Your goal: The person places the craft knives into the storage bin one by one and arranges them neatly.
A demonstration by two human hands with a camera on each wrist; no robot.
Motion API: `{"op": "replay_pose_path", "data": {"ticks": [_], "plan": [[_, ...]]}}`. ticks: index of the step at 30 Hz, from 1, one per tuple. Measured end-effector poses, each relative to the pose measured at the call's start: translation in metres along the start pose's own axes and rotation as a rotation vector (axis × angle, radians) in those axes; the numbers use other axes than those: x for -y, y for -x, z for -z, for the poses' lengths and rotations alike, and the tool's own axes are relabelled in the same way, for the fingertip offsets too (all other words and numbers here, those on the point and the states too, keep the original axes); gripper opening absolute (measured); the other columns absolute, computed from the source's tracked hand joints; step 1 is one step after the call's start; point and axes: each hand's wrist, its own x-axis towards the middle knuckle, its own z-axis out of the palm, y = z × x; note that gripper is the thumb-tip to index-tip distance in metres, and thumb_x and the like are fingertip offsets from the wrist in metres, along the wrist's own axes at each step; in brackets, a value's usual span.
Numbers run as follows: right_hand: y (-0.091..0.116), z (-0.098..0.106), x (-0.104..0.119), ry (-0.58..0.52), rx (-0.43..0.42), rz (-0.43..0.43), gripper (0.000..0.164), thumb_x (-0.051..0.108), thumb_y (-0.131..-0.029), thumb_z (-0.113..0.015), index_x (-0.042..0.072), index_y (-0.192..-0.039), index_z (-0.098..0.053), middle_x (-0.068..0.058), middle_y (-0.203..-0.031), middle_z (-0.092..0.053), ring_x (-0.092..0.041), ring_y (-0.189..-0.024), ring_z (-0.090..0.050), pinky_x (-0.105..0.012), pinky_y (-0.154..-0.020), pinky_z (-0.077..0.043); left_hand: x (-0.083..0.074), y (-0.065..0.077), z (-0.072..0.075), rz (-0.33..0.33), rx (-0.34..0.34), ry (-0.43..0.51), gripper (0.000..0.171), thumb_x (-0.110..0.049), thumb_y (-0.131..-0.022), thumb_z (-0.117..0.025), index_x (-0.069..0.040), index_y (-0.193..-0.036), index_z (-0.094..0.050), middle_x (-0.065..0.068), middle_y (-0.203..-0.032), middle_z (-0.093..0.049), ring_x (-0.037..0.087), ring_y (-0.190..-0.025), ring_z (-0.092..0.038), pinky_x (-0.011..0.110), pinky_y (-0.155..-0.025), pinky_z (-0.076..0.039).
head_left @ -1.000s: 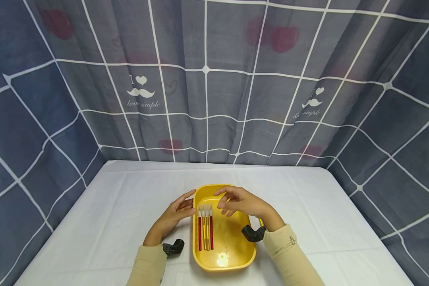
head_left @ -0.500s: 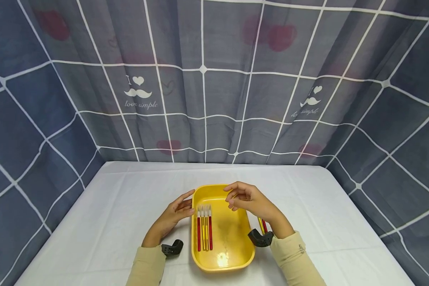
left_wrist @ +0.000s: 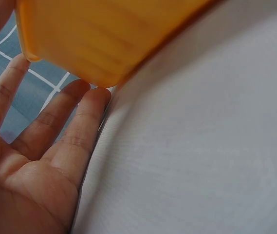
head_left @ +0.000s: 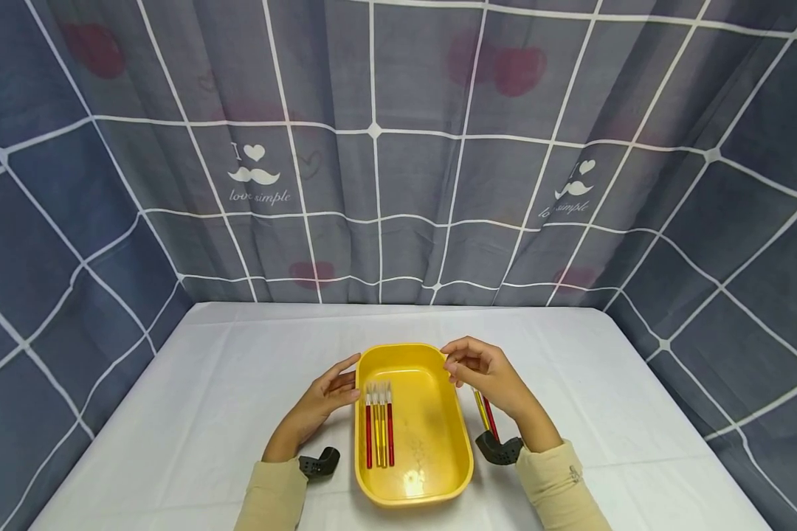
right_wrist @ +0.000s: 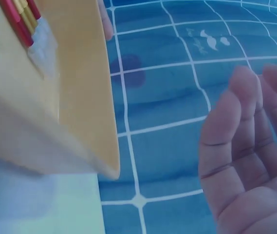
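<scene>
A yellow plastic tray (head_left: 432,435) sits on the white tabletop. Several slim paintbrushes (head_left: 381,431) with red or gold handles and pale tips lie side by side along its left half. My left hand (head_left: 319,402) rests its fingertips against the tray's left side; the left wrist view has those fingers (left_wrist: 75,141) spread at the outer wall. Just over the far right rim hovers my right hand (head_left: 485,372), loosely bent and holding nothing. In the right wrist view its fingers (right_wrist: 221,141) stand apart from the tray wall (right_wrist: 87,87).
Right of the tray, a gold brush (head_left: 481,413) and a red brush (head_left: 490,417) lie on the table, partly hidden by the right wrist and its black camera mount (head_left: 499,448). Grey checked curtains (head_left: 332,169) enclose the table at the back and sides.
My right hand has moved right, from above the tray's interior to its right rim, uncovering more of the two brushes beside it. The left hand stays at the left side.
</scene>
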Motion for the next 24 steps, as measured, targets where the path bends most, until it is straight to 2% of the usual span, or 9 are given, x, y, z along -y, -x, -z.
{"op": "replay_pose_path", "data": {"ticks": [5,9,13,24], "plan": [[0.005,0.007,-0.006,0.018,-0.047,0.0,0.022,-0.002,-0.106,-0.064,-0.012,-0.125,-0.065,-0.013,-0.1,-0.07,-0.02,-0.081,-0.069,-0.028,-0.074,-0.06,0.0,0.0,0.0,-0.003,-0.006,-0.003,0.076,-0.013,-0.105,-0.071,-0.007,-0.171,-0.033,0.032,-0.162,-0.045,0.043,-0.145,-0.051,0.026,-0.106,-0.05],[0.008,0.013,-0.01,0.031,-0.087,-0.013,0.022,-0.003,-0.105,-0.064,-0.014,-0.125,-0.064,-0.002,-0.099,-0.07,-0.02,-0.081,-0.069,-0.027,-0.073,-0.06,0.0,0.0,0.0,0.004,-0.011,-0.007,0.076,-0.014,-0.105,-0.072,-0.008,-0.171,-0.033,0.031,-0.162,-0.045,0.042,-0.144,-0.052,0.026,-0.107,-0.05],[0.01,0.019,-0.017,0.027,-0.122,-0.035,0.023,-0.004,-0.104,-0.064,-0.015,-0.124,-0.064,0.002,-0.097,-0.07,-0.017,-0.079,-0.068,-0.026,-0.072,-0.06,0.0,0.0,0.0,-0.002,-0.007,-0.001,0.076,-0.013,-0.105,-0.071,-0.007,-0.17,-0.033,0.032,-0.162,-0.045,0.042,-0.144,-0.052,0.025,-0.106,-0.05],[0.014,0.036,-0.042,0.045,-0.176,-0.165,0.029,-0.004,-0.102,-0.065,-0.018,-0.127,-0.061,-0.014,-0.096,-0.067,-0.018,-0.079,-0.068,-0.026,-0.071,-0.059,0.002,-0.001,0.001,-0.006,-0.003,-0.004,0.076,-0.012,-0.105,-0.071,-0.007,-0.171,-0.033,0.032,-0.162,-0.045,0.043,-0.144,-0.051,0.025,-0.105,-0.05]]}}
